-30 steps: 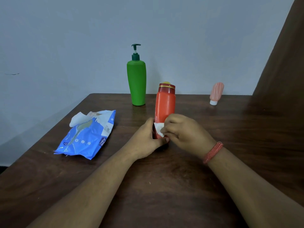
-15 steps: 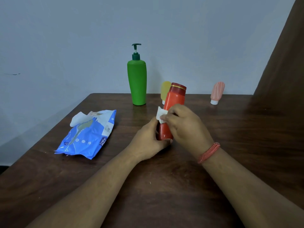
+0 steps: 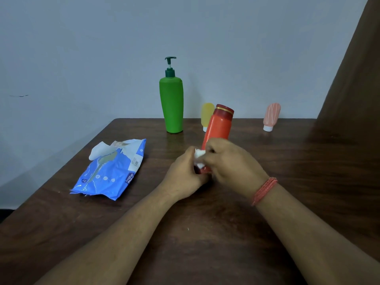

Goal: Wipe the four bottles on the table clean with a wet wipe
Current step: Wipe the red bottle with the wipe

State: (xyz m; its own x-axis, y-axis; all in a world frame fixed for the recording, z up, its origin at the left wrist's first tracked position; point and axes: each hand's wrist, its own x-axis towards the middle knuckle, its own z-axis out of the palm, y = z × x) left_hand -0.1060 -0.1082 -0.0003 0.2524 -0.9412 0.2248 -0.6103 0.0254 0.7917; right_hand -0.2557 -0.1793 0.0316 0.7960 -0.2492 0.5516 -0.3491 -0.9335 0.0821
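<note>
Meanwhile, left to right across the desk (image 3: pixel 236 233): blue wipe packet (image 3: pixel 112 171) lying flat, flap open, one white sheet poking out. Green pump bottle (image 3: pixel 171 103) upright at the back edge. Yellow bottle (image 3: pixel 207 115), cap down, partly covered by the red bottle (image 3: pixel 219 130).

Change: a second ago the red bottle stood upright and hid the yellow one; now it leans top-right, base near the desk. The wet wipe (image 3: pixel 199 156) had climbed to mid-body half a second ago and is back low near the base. Reads as up-and-down strokes on the first bottle (three others look untouched, so the task is probably early).

Grip: left hand (image 3: pixel 185 175) curled round the bottle's lower end, steadying it. Right hand (image 3: pixel 232 161) pinches the bunched wipe against the bottle's left side; orange thread band (image 3: pixel 264 190) on that wrist.

Far right, pink bottle (image 3: pixel 271 117), cap down, well apart from the rest.

Hard to make out: bottle base is buried between the hands, so whether it touches the desk I cannot tell. Fingertips blurred. Most of the wipe is hidden. Packet print only partly legible.
</note>
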